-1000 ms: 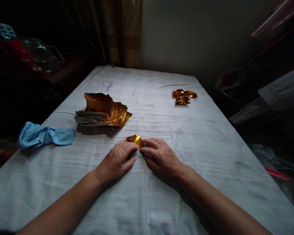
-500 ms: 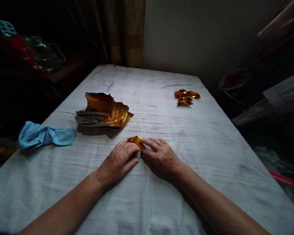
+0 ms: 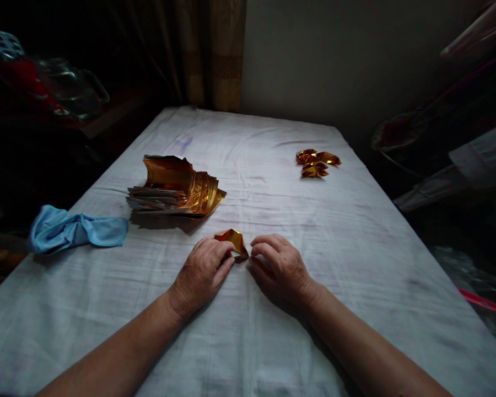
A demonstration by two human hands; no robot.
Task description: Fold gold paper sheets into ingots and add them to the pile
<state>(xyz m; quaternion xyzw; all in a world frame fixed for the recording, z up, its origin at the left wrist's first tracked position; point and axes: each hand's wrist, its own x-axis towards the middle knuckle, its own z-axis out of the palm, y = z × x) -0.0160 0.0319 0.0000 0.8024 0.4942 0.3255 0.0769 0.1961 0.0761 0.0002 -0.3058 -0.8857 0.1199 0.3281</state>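
The left hand [image 3: 202, 270] pinches a glossy, sharply creased gold foil piece [image 3: 235, 238] at its two o'clock. From the right hand [image 3: 283, 267], it lies at ten o'clock; those fingers curl beside its tip, grip unclear. Wrinkled white cloth [image 3: 268, 342] spreads beneath.

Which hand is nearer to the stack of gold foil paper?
Left. The left hand is on the near side of the gold foil paper stack, not touching; the right hand is farther off, to its near right.
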